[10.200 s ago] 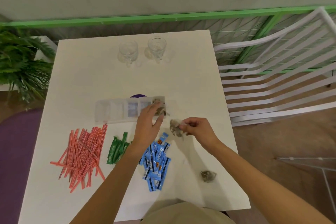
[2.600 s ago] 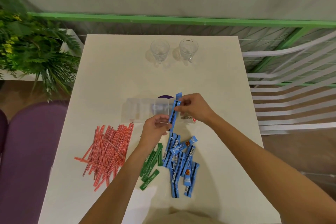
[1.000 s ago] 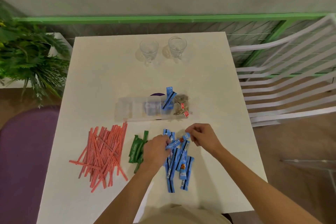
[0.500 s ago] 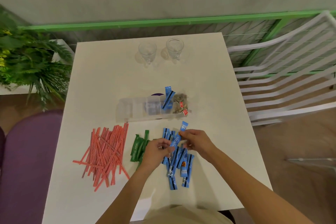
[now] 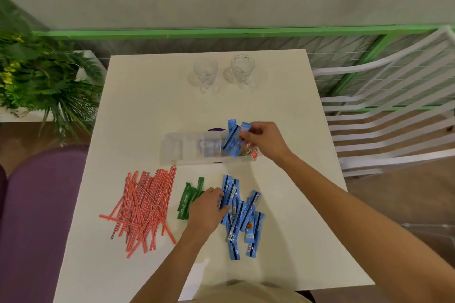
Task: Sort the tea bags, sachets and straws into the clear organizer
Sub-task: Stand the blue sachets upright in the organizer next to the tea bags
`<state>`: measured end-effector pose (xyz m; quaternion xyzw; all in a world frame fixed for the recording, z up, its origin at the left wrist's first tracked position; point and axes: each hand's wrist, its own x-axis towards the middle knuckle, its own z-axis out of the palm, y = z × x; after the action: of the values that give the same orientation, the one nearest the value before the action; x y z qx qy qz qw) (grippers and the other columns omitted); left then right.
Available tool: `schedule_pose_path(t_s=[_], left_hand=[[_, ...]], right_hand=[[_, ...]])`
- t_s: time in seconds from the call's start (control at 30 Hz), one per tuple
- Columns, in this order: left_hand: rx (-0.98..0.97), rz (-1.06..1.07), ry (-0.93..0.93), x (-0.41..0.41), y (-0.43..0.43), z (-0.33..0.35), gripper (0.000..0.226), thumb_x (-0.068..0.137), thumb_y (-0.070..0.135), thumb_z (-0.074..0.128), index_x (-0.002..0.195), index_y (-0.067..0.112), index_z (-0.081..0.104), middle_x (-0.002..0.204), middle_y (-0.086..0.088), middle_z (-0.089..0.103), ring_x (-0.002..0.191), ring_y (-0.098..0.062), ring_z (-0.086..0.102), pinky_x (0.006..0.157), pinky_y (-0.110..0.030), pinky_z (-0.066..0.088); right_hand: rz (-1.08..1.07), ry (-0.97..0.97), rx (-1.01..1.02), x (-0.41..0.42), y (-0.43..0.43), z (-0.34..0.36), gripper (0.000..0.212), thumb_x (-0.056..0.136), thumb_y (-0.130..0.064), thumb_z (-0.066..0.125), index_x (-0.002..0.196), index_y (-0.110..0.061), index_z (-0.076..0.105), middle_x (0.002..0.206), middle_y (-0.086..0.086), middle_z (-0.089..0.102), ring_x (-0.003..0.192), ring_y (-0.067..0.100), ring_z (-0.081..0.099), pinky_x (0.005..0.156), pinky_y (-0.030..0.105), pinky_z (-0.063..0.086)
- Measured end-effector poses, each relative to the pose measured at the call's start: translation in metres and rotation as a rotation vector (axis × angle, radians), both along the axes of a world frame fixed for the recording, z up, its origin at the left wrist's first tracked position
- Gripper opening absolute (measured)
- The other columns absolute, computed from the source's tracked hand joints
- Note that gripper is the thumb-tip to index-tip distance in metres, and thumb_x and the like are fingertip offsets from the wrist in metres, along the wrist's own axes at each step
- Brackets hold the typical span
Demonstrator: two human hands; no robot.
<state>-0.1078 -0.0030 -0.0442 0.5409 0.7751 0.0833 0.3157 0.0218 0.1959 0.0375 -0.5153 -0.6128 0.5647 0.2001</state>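
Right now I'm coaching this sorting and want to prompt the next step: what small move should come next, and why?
Probably lower and let go: the right hand holds a blue sachet over the clear organizer, beside blue sachets already standing in a compartment. The left hand rests on the blue sachet pile, placed for the next pick.
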Motion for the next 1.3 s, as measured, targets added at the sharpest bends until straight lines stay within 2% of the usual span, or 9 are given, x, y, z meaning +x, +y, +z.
schedule_pose_path(t_s=[0.13,0.27,0.37,0.53,0.73,0.9,1.07,1.2,1.3], left_hand=[[-0.037,-0.051,0.106,0.006,0.005,0.002,0.037,0.087,0.049,0.062,0.115,0.027,0.055,0.101,0.010,0.063,0.086,-0.010,0.062,0.072,-0.030,0.054],[-0.044,-0.033,0.089,0.007,0.008,0.000,0.033,0.088,0.044,0.063,0.114,0.026,0.054,0.094,0.008,0.065,0.081,-0.011,0.063,0.064,-0.027,0.049],[-0.028,0.034,0.002,0.006,0.008,-0.003,0.032,0.087,0.039,0.067,0.114,0.028,0.055,0.088,0.010,0.066,0.080,-0.008,0.063,0.064,-0.025,0.046],[-0.025,0.166,-0.198,0.003,0.006,-0.009,0.021,0.085,0.027,0.072,0.103,0.022,0.064,0.074,0.010,0.062,0.073,-0.010,0.060,0.073,-0.031,0.053],[0.046,0.292,-0.380,-0.003,0.007,-0.007,0.011,0.080,0.017,0.077,0.085,0.017,0.067,0.072,0.005,0.062,0.066,-0.010,0.055,0.062,-0.011,0.044],[0.106,0.432,-0.581,-0.004,0.013,0.008,0.021,0.080,0.011,0.077,0.080,0.029,0.066,0.077,0.004,0.065,0.058,-0.013,0.055,0.063,-0.033,0.056],[0.124,0.513,-0.650,-0.008,0.020,0.019,0.009,0.083,0.014,0.075,0.087,0.017,0.067,0.083,-0.004,0.068,0.049,-0.011,0.060,0.055,-0.026,0.053],[0.143,0.540,-0.692,-0.009,0.026,0.026,0.009,0.082,0.015,0.076,0.087,0.016,0.068,0.085,-0.006,0.069,0.050,-0.014,0.063,0.057,-0.026,0.053],[0.150,0.535,-0.728,-0.009,0.030,0.032,0.011,0.082,0.016,0.076,0.089,0.013,0.069,0.084,-0.006,0.069,0.049,-0.015,0.062,0.058,-0.025,0.052]], right_hand=[[0.059,-0.055,0.056,-0.017,0.013,0.001,0.012,0.089,-0.011,0.066,0.092,-0.001,0.073,0.083,0.016,0.073,0.069,0.021,0.068,0.070,0.036,0.053],[0.168,-0.203,0.130,-0.029,0.014,-0.004,0.017,0.087,-0.009,0.069,0.099,0.002,0.073,0.088,0.018,0.074,0.079,0.029,0.070,0.072,0.029,0.053],[0.236,-0.318,0.158,-0.033,0.014,-0.012,0.028,0.085,-0.008,0.071,0.113,-0.002,0.069,0.099,0.012,0.070,0.089,0.025,0.066,0.081,0.029,0.051],[0.337,-0.438,0.215,-0.035,0.016,-0.025,0.016,0.088,-0.007,0.063,0.102,-0.008,0.071,0.082,0.003,0.058,0.069,0.019,0.053,0.065,0.023,0.040],[0.344,-0.468,0.258,-0.034,0.019,-0.027,0.016,0.086,-0.005,0.063,0.099,-0.010,0.071,0.092,0.004,0.065,0.076,0.019,0.056,0.070,0.027,0.045],[0.305,-0.487,0.344,-0.030,0.020,-0.023,0.023,0.084,-0.009,0.065,0.107,-0.012,0.068,0.102,0.005,0.063,0.085,0.020,0.057,0.073,0.028,0.045],[0.233,-0.401,0.443,-0.022,0.003,-0.006,0.021,0.089,-0.018,0.065,0.110,-0.013,0.067,0.107,0.002,0.059,0.074,0.020,0.060,0.071,0.031,0.048],[0.253,-0.254,0.240,-0.016,-0.026,0.007,0.015,0.091,-0.019,0.066,0.089,-0.007,0.074,0.080,-0.002,0.066,0.061,0.005,0.058,0.063,0.020,0.046],[0.336,-0.231,-0.006,-0.012,-0.035,-0.001,0.023,0.086,-0.028,0.072,0.088,-0.006,0.074,0.079,0.002,0.071,0.057,0.011,0.066,0.050,0.012,0.043]])
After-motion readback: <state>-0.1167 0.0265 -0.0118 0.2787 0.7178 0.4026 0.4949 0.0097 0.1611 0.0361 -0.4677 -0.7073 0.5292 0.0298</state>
